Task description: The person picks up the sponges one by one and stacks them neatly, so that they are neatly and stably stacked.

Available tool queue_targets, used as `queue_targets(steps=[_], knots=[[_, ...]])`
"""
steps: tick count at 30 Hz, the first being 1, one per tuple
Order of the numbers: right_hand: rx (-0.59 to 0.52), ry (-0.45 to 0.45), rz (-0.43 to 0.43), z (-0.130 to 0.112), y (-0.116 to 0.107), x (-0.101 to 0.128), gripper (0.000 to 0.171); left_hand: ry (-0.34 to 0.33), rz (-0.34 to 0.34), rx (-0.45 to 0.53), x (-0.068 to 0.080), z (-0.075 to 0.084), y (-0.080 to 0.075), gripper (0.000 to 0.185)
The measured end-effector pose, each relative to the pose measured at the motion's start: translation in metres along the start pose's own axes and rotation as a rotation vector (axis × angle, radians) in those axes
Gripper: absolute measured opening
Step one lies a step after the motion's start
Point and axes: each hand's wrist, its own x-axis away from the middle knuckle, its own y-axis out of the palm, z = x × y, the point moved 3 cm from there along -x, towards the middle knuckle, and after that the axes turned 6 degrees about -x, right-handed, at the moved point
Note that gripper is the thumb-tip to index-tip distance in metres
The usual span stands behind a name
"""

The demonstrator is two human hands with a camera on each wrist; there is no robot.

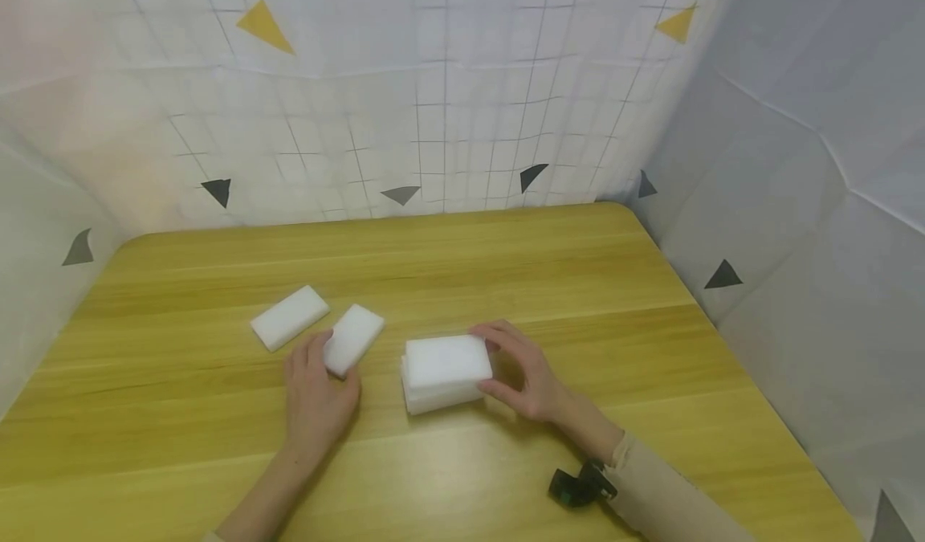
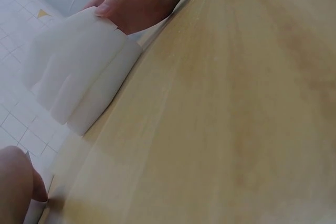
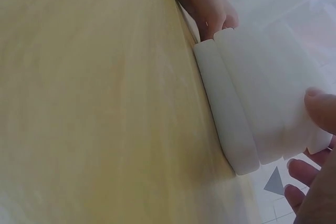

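Note:
Several white sponge blocks are piled flat in a stack (image 1: 446, 362) near the middle of the table. At the stack's right end, my right hand (image 1: 533, 375) holds the top sponge (image 3: 299, 77) between thumb and fingers. To the left, my left hand (image 1: 318, 401) pinches a single white sponge (image 1: 356, 335) that lies slantwise on the table, thumb at its near end and fingers along its left side. Another loose white sponge (image 1: 289, 318) lies just beyond that hand, touched by nothing. Only part of the left hand (image 2: 17, 184) shows in the left wrist view.
The wooden table (image 1: 448, 478) has rounded far corners. A pale sheet (image 1: 477, 100) with grid lines and triangles hangs behind it, and another grey-white sheet (image 1: 817, 309) stands along the right edge. A dark wrist device (image 1: 578, 486) sits by the right sleeve.

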Motion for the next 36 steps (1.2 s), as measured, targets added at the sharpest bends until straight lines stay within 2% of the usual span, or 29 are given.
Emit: queue_targets(steps=[4,9,21,25,30,36], knots=[[0.002,-0.013,0.000,0.000,0.000,0.000,0.059,0.008,0.008,0.006,0.000,0.000,0.000,0.058],[0.011,-0.027,-0.008,0.000,0.000,0.001,0.060,-0.013,-0.003,-0.006,0.000,0.000,0.001,0.060],[0.012,-0.013,-0.016,0.003,0.001,0.003,0.064,-0.020,-0.029,-0.017,-0.001,0.000,0.001,0.062],[0.014,0.017,-0.019,0.004,0.001,0.004,0.064,-0.049,-0.077,-0.030,-0.004,-0.003,-0.003,0.064],[0.024,0.096,-0.037,0.007,0.001,0.005,0.065,-0.099,-0.140,-0.040,-0.006,-0.009,-0.005,0.067],[0.026,0.163,-0.062,0.008,0.002,0.006,0.065,-0.119,-0.150,-0.032,-0.006,-0.010,-0.003,0.070]])
